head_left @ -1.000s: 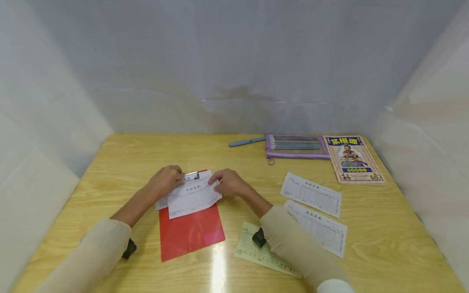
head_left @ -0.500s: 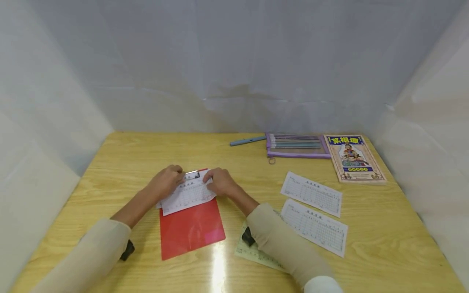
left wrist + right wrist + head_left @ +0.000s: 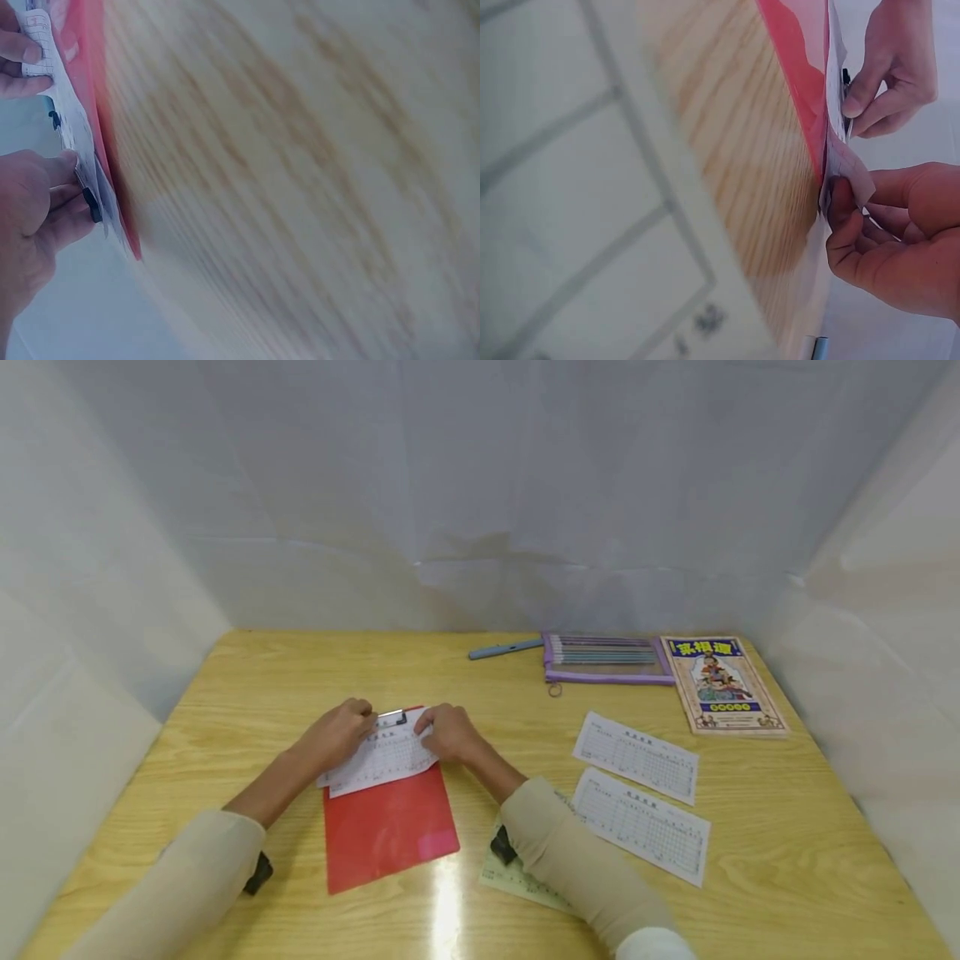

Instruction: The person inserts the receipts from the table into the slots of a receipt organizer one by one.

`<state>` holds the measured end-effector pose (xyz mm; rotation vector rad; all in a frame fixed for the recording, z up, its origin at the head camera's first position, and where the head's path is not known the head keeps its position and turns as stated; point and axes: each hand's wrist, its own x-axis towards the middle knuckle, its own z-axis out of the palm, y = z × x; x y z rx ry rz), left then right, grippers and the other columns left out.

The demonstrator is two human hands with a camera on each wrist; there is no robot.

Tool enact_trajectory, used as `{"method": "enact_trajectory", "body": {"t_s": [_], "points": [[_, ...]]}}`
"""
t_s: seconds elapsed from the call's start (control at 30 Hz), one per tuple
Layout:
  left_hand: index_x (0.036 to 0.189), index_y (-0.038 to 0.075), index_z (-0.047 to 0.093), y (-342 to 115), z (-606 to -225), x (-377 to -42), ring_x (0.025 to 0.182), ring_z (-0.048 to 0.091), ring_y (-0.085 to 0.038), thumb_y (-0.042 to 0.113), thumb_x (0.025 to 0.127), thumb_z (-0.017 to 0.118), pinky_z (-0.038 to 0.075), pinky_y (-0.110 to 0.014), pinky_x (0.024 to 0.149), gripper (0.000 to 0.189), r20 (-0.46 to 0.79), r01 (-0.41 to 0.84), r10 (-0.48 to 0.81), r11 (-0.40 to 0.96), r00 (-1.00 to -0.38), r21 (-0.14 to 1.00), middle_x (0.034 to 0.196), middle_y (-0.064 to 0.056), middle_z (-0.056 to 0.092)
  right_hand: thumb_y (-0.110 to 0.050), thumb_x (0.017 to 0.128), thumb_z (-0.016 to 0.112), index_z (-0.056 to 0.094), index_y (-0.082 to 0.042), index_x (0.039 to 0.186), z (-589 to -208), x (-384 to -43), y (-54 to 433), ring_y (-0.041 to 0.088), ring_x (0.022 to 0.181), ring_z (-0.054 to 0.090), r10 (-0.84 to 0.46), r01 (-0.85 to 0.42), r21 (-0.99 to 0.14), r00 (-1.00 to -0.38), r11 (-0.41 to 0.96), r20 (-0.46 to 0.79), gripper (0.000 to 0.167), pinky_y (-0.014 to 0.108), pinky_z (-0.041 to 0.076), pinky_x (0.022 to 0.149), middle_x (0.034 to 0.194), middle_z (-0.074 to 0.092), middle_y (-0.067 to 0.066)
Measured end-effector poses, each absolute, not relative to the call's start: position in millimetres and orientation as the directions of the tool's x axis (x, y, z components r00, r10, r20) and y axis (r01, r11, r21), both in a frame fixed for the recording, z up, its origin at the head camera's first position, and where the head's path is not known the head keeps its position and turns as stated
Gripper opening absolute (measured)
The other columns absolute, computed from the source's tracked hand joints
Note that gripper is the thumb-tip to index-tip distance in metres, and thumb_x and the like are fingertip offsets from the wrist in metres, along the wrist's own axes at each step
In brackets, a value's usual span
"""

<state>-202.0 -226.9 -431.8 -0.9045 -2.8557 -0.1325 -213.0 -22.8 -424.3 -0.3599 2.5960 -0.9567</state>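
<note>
A red clipboard (image 3: 390, 835) lies on the table with a metal clip (image 3: 392, 719) at its far end. My left hand (image 3: 337, 732) grips this clip at its left side, thumb and fingers pinching it in the left wrist view. Printed white paper slips (image 3: 382, 767) cover the upper part of the board, one overlapping another. At their right edge my right hand (image 3: 452, 735) pinches the top slip, whose corner (image 3: 855, 176) curls up between thumb and fingers in the right wrist view. The slip's upper edge is right at the clip.
Two white printed slips (image 3: 636, 758) lie to the right, with a green printed sheet (image 3: 517, 881) partly under the right forearm. Along the back are a blue pen (image 3: 506, 649), a purple-edged pencil pouch (image 3: 609, 677) and a book (image 3: 723, 685). Pale sheeting (image 3: 480, 485) encloses the table.
The right hand has shifted slightly left and away from me, bringing the top slip up toward the clip. The left hand stays at the clip.
</note>
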Motion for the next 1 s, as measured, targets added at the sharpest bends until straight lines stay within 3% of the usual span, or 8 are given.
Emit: {"method": "enact_trajectory", "body": {"t_s": [0.23, 0.4, 0.67, 1.0], "points": [[0.100, -0.007, 0.070, -228.7, -432.3, -202.5, 0.096, 0.062, -0.037, 0.003, 0.086, 0.066, 0.057, -0.042, 0.082, 0.018, 0.176, 0.580, 0.566, 0.814, -0.806, 0.037, 0.103, -0.026, 0.064, -0.001, 0.084, 0.063, 0.071, -0.007, 0.099, -422.4, -213.4, -25.8, 0.019, 0.104, 0.056, -0.352, -0.123, -0.660, -0.908, 0.741, -0.225, 0.018, 0.026, 0.049, 0.089, 0.111, 0.067, 0.008], [0.097, -0.007, 0.070, -227.2, -435.1, -202.2, 0.092, 0.062, -0.036, 0.002, 0.085, 0.066, 0.057, -0.041, 0.079, 0.016, 0.198, 0.592, 0.575, 0.805, -0.794, 0.035, 0.099, -0.025, 0.065, -0.001, 0.085, 0.063, 0.071, -0.008, 0.101, -422.9, -214.0, -28.8, 0.019, 0.106, 0.055, -0.337, -0.106, -0.654, -0.911, 0.749, -0.239, 0.020, 0.025, 0.050, 0.088, 0.115, 0.067, 0.006], [0.091, -0.007, 0.069, -227.1, -436.2, -203.7, 0.087, 0.061, -0.034, 0.001, 0.084, 0.066, 0.057, -0.039, 0.074, 0.011, 0.212, 0.603, 0.585, 0.797, -0.783, 0.026, 0.094, -0.022, 0.064, -0.002, 0.084, 0.064, 0.072, -0.011, 0.098, -424.0, -217.5, -34.3, 0.015, 0.097, 0.057, -0.330, -0.130, -0.625, -0.919, 0.770, -0.216, 0.019, 0.016, 0.047, 0.070, 0.108, 0.069, 0.003], [0.092, -0.008, 0.070, -225.5, -434.7, -202.3, 0.087, 0.061, -0.033, 0.001, 0.083, 0.067, 0.057, -0.039, 0.074, 0.013, 0.219, 0.607, 0.593, 0.795, -0.775, -0.006, 0.095, -0.022, 0.064, -0.001, 0.085, 0.061, 0.072, -0.010, 0.099, -422.4, -219.7, -39.4, 0.018, 0.101, 0.056, -0.316, -0.118, -0.629, -0.925, 0.768, -0.211, 0.019, 0.020, 0.049, 0.076, 0.111, 0.068, 0.005]]}}
